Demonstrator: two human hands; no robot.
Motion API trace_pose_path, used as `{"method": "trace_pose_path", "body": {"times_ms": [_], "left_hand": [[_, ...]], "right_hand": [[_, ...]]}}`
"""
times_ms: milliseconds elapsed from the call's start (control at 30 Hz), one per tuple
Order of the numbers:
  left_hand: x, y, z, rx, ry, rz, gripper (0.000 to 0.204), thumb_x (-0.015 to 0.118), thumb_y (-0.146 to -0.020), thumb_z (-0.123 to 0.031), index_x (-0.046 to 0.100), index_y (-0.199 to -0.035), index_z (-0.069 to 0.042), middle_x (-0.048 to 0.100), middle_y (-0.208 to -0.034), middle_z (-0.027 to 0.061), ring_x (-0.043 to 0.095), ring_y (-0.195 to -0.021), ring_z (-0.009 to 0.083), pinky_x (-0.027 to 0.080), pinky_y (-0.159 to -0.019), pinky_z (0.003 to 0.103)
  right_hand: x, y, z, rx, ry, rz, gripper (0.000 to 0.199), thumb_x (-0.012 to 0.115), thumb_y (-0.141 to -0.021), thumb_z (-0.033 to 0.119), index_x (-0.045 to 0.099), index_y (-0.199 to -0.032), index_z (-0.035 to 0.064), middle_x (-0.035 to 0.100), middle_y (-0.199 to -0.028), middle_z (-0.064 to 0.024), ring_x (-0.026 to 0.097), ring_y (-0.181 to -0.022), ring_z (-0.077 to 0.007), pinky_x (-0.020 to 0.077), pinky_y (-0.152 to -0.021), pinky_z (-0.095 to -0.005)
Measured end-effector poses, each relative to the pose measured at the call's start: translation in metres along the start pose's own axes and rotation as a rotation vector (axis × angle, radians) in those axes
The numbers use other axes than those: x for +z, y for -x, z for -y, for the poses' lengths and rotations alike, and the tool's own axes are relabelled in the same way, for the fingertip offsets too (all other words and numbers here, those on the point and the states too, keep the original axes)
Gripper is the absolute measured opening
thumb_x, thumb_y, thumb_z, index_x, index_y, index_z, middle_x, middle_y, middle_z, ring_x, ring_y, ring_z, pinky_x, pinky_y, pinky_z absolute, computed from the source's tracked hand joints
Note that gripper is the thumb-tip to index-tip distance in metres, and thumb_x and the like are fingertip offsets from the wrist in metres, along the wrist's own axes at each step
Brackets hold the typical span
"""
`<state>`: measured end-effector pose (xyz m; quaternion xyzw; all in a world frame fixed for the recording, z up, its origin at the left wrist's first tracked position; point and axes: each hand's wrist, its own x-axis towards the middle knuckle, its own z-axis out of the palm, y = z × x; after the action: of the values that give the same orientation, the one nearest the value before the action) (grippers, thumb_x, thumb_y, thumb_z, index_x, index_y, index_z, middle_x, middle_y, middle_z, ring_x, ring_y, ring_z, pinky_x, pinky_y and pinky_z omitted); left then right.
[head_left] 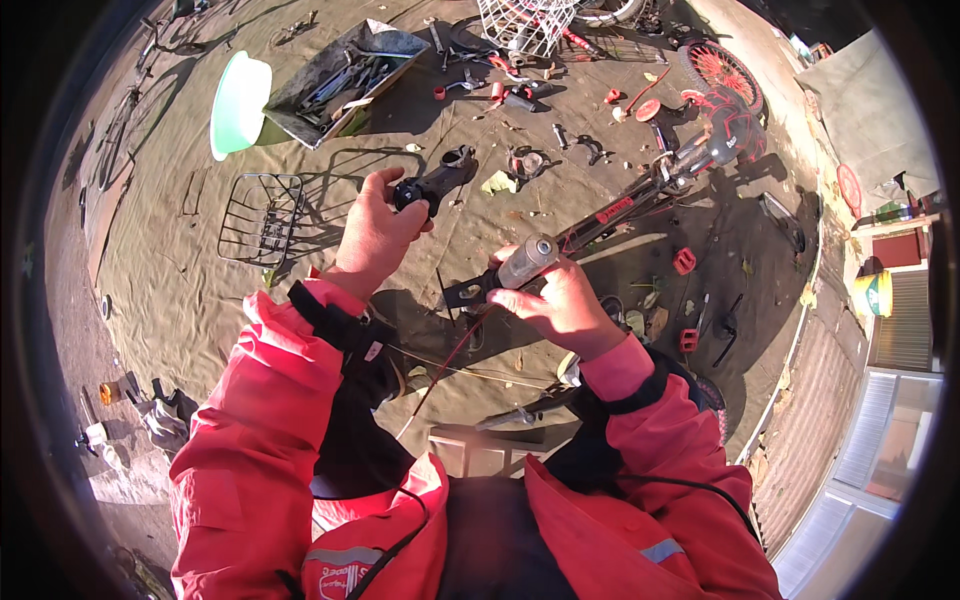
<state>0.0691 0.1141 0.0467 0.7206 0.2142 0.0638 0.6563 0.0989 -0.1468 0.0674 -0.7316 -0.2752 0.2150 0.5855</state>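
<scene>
My left hand (372, 235) is closed round one end of a black bicycle handlebar stem (438, 183). Its round clamp end points away to the upper right. Lower and to the right, my right hand (562, 308) grips a grey metal tube (528, 260) with a round, capped-looking top. The tube sits at the near end of a dark bicycle frame (620, 207), which runs up to a black and red saddle (728, 135). Stem and tube are apart. My right fingers partly cover the tube's lower part and a flat black piece (465, 293) beside it.
A black wire rack (262, 220) lies left on the brown ground sheet. Beyond it stand a metal tray (395, 45) of tools and a pale green basin (240, 105). Red pedals (684, 262) and loose parts lie right. A red-spoked wheel (722, 72) and white basket (525, 22) are at the back.
</scene>
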Motion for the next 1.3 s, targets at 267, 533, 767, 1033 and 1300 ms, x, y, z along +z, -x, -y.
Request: {"method": "trace_pose_path", "body": {"times_ms": [267, 533, 767, 1033, 1300], "left_hand": [[-0.043, -0.04, 0.072, -0.122, -0.526, 0.04, 0.068, 0.069, -0.084, -0.025, 0.048, -0.141, 0.005, 0.074, -0.099, 0.02, 0.073, -0.086, 0.0287, 0.056, -0.079, 0.038], [-0.048, -0.045, 0.106, -0.198, -0.922, 0.348, 0.061, 0.069, -0.083, -0.028, 0.055, -0.136, -0.002, 0.073, -0.11, 0.0248, 0.07, -0.106, 0.0417, 0.055, -0.09, 0.045], [-0.056, -0.056, 0.156, -0.179, -1.131, 0.436, 0.045, 0.066, -0.085, -0.025, 0.057, -0.121, 0.0, 0.073, -0.106, 0.0262, 0.071, -0.102, 0.0446, 0.056, -0.087, 0.051], [-0.08, -0.07, 0.198, -0.26, -0.992, 0.262, 0.068, 0.072, -0.084, -0.032, 0.05, -0.142, -0.003, 0.071, -0.118, 0.0265, 0.067, -0.113, 0.0438, 0.053, -0.096, 0.049], [-0.073, -0.037, 0.152, -0.247, -0.827, 0.599, 0.102, 0.085, -0.083, -0.042, 0.03, -0.16, -0.005, 0.054, -0.148, 0.0274, 0.062, -0.128, 0.0409, 0.05, -0.105, 0.043]], "right_hand": [[-0.006, -0.002, -0.002, -0.011, -0.064, 0.106, 0.046, 0.09, -0.079, 0.004, 0.069, -0.12, 0.0052, 0.066, -0.118, -0.0033, 0.064, -0.107, -0.0136, 0.0515, -0.094, -0.031], [-0.009, -0.006, 0.003, 0.012, 0.058, 0.127, 0.044, 0.092, -0.075, 0.008, 0.072, -0.114, 0.007, 0.07, -0.114, -0.0105, 0.066, -0.107, -0.0262, 0.0538, -0.094, -0.0389], [-0.012, -0.006, 0.003, -0.103, 0.188, 0.145, 0.044, 0.092, -0.077, 0.014, 0.074, -0.116, 0.0087, 0.072, -0.115, -0.0097, 0.067, -0.109, -0.0316, 0.0551, -0.093, -0.0415], [-0.01, -0.01, 0.004, -0.088, 0.145, 0.147, 0.046, 0.092, -0.076, 0.011, 0.074, -0.118, 0.0077, 0.072, -0.115, -0.0109, 0.068, -0.108, -0.0312, 0.055, -0.091, -0.0408], [-0.001, -0.012, 0.003, -0.119, 0.222, 0.088, 0.046, 0.09, -0.077, 0.007, 0.069, -0.118, 0.0046, 0.07, -0.114, -0.0132, 0.068, -0.107, -0.0279, 0.0546, -0.093, -0.0395]]}}
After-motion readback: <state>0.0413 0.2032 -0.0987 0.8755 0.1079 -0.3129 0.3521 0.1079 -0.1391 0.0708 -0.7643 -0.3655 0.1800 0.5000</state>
